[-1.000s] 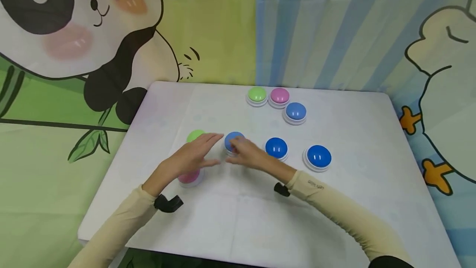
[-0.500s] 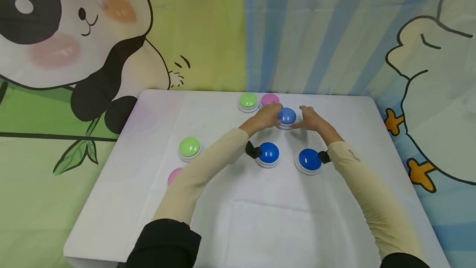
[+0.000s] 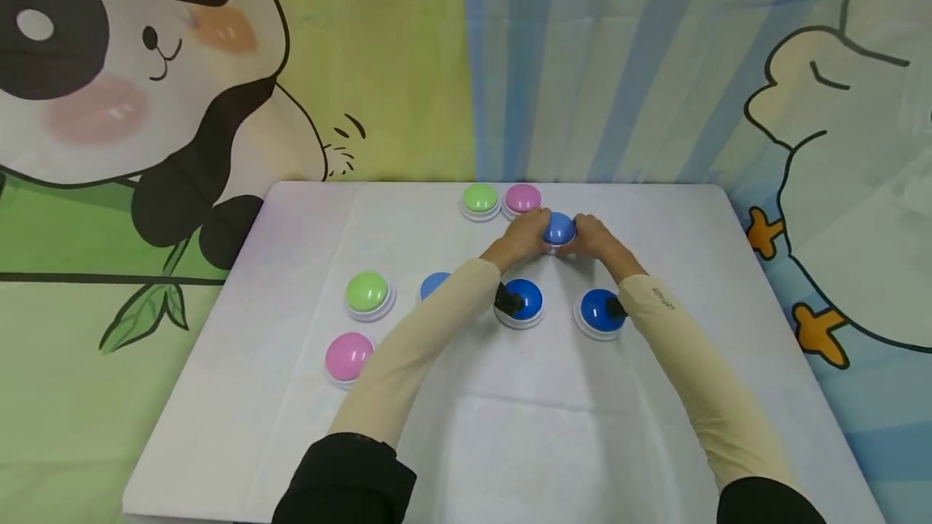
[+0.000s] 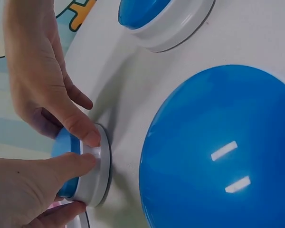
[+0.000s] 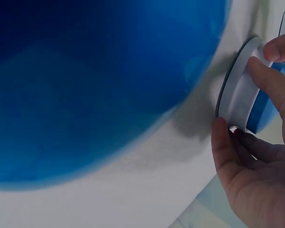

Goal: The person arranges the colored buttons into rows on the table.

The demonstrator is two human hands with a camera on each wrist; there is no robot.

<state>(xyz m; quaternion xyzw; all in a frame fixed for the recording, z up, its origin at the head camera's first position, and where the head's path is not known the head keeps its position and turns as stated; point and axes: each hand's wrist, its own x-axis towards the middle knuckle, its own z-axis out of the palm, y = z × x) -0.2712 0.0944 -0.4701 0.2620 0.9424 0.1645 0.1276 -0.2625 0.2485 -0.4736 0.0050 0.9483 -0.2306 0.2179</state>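
Currently my left fingers and right fingers grip the far blue button; uneven pull could tip it.

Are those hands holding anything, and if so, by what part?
The farthest blue button, held by its white base, left hand on one side and right hand on the other.

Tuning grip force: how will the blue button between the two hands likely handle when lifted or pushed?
The blue button is probably stiff: its white base shows no bending where gripped. The smooth dome may be slippery. Tipping seems unlikely: the base is wider than the dome.
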